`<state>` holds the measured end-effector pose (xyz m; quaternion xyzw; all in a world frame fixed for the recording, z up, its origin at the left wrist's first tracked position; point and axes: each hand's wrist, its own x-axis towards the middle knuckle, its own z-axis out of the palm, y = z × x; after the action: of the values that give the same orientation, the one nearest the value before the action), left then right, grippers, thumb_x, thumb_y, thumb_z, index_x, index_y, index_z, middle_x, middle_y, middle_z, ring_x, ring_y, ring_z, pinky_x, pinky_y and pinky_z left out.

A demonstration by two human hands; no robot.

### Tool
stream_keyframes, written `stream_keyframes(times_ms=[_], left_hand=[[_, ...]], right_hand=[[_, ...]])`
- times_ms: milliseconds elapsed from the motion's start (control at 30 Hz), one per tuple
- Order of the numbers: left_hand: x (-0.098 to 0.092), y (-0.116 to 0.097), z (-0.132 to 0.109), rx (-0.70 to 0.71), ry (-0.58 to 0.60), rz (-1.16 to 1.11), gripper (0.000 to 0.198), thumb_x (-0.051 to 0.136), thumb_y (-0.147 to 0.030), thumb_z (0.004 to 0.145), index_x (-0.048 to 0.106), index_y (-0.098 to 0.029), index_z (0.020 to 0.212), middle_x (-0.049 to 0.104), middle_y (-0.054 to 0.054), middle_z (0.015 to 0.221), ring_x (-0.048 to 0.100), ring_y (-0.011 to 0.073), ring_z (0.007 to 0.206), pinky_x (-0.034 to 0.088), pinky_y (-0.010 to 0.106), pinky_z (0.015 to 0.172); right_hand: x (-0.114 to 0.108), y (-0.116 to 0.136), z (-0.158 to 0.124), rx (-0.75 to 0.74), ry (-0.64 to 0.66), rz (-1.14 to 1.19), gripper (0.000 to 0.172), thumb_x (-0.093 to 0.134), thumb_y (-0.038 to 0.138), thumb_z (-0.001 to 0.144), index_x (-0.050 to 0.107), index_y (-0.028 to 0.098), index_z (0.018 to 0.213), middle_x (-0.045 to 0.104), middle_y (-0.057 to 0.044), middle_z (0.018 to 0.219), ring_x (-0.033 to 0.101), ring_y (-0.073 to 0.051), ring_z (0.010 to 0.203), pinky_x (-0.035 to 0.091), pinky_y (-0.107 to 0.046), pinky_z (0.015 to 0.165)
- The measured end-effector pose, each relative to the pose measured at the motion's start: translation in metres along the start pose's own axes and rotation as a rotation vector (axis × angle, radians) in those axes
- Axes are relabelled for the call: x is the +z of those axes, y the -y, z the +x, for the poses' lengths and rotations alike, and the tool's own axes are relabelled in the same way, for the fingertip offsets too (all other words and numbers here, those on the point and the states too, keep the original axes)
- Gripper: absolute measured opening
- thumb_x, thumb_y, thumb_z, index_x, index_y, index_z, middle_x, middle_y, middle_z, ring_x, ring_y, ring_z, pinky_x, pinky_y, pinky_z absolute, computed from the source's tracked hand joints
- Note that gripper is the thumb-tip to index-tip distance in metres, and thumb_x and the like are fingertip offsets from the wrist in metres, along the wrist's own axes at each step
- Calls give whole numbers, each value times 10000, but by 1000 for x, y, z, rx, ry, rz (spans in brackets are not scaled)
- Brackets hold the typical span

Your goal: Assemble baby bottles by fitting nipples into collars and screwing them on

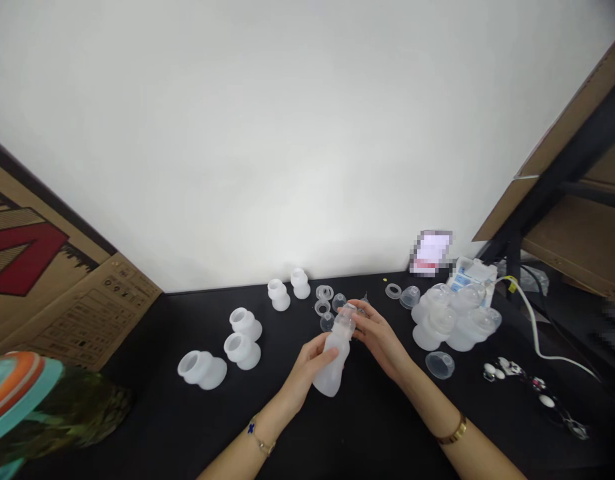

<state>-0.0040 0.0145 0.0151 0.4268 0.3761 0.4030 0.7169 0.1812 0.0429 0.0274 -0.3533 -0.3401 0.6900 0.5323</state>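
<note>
A translucent white baby bottle is tilted over the black table, its clear top pointing up and away. My left hand is wrapped round its body. The fingers of my right hand are closed on the clear cap at its top. Just behind the bottle lie clear rings and clear domed nipples, partly hidden by my hands. Open bottle bodies without tops stand to the left, several in number.
Several capped bottles cluster at right, with a loose clear cap before them. A beaded strap, white cable and lit phone are also right. A large jar and cardboard box stand left.
</note>
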Motion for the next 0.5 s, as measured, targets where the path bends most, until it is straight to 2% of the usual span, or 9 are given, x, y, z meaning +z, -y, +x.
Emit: stream_keyframes(times_ms=[500], left_hand=[[0, 1, 0, 5, 5, -6, 437, 788, -456, 778, 719, -154, 1087, 669, 56, 882, 615, 179, 757, 510, 284, 716]], right_hand=[[1, 0, 0, 2, -14, -26, 382, 805, 423, 785, 686, 267, 1113, 746, -71, 1153, 673, -282, 1066, 476, -402, 900]])
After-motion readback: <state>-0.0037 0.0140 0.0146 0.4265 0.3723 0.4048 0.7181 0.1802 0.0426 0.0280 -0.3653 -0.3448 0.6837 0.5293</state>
